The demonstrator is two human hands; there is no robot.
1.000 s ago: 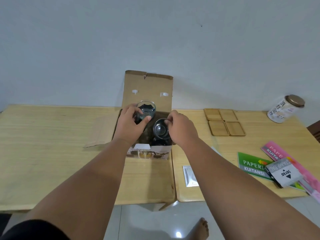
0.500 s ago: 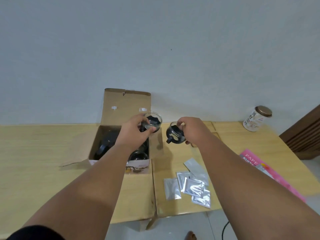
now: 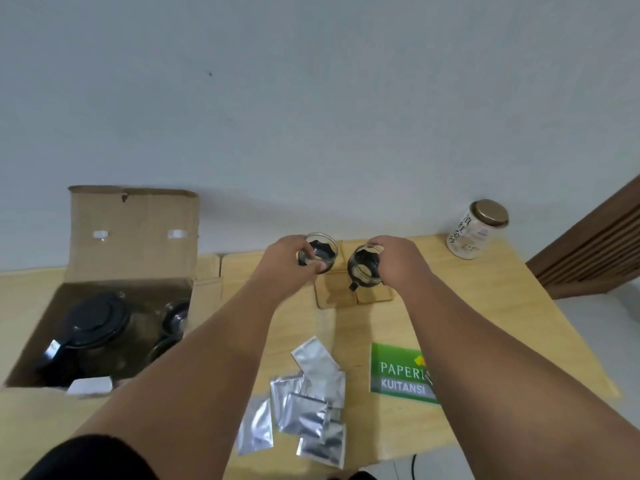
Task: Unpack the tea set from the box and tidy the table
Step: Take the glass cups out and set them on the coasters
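My left hand (image 3: 289, 263) pinches one glass cup (image 3: 320, 250) and my right hand (image 3: 398, 259) another cup (image 3: 363, 266), over the wooden coasters (image 3: 353, 294) at the far right. They look light, slick, breakable; I'd hold the walls.

Box (image 3: 104, 258) left of coasters (image 3: 353, 294); jar (image 3: 476, 228) right.

— What sort of place is this?
— A home, it seems: a light wooden table (image 3: 485, 306) against a plain pale wall (image 3: 311, 98), holding a lidded jar (image 3: 478, 228), foil sachets (image 3: 308, 403), and a green receipt book (image 3: 398, 375).
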